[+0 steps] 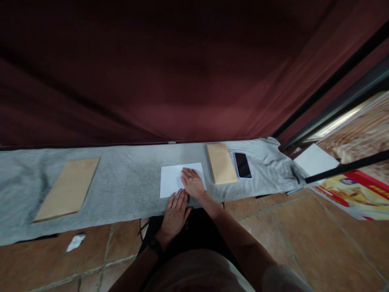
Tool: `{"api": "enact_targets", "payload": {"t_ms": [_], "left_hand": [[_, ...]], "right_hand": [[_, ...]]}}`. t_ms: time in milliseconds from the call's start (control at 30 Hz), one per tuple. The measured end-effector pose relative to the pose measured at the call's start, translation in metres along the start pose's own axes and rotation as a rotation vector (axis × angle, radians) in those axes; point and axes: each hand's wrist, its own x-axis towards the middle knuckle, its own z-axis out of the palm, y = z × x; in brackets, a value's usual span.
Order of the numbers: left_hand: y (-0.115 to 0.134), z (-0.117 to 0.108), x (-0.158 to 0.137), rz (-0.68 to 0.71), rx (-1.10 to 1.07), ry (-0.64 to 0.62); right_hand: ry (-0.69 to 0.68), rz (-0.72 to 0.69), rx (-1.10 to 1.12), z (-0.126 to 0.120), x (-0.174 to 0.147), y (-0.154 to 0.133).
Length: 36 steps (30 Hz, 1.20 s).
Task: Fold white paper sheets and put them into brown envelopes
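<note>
A white sheet of paper (170, 178) lies on the grey cloth in front of me; whether it is folded I cannot tell. My right hand (193, 182) rests flat on its right half, fingers stretched toward the upper left. At the paper's near edge, my left hand (176, 213) lies with fingers extended and their tips on the sheet. Neither hand grips anything. Just right of the paper is a stack of brown envelopes (221, 164). Farther left lies another brown envelope (69, 188), set at a slant.
A phone (242, 165) lies right of the stack on the grey cloth (127, 178). Behind rises a dark red curtain (182, 117). At the right are a black metal bar (346, 167) and a colourful box (358, 190). Crumpled white paper (75, 242) lies on the tiled floor.
</note>
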Motion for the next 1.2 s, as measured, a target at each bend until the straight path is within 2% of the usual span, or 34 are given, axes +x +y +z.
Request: {"api": "enact_targets", "payload": {"t_ms": [133, 267, 467, 633, 767, 867, 967, 1100, 1200], "left_hand": [[0.001, 0.0, 0.0, -0.01, 0.007, -0.007], [0.002, -0.004, 0.001, -0.005, 0.015, -0.003], [0.001, -0.02, 0.009, -0.041, -0.093, -0.004], [-0.007, -0.032, 0.028, -0.148, -0.174, -0.007], [-0.015, -0.025, 0.05, -0.17, -0.163, -0.006], [-0.022, -0.012, 0.065, -0.137, -0.15, -0.08], [-0.029, 0.0, 0.079, -0.175, -0.133, -0.13], [-0.036, 0.007, 0.094, -0.212, -0.107, -0.111], [-0.042, 0.007, 0.099, -0.215, -0.091, -0.091]], "right_hand": [[-0.011, 0.033, -0.03, 0.006, 0.013, 0.003], [-0.024, 0.045, -0.049, 0.008, 0.009, 0.002], [-0.05, -0.06, -0.006, -0.005, -0.033, 0.004], [-0.048, -0.161, 0.066, -0.02, -0.067, 0.01], [-0.06, -0.203, 0.091, -0.022, -0.078, 0.012], [-0.067, -0.196, 0.11, -0.022, -0.078, 0.012], [-0.078, -0.193, 0.13, -0.022, -0.077, 0.012], [-0.063, -0.169, 0.179, -0.023, -0.075, 0.011], [-0.023, -0.096, 0.253, -0.02, -0.074, 0.012]]}}
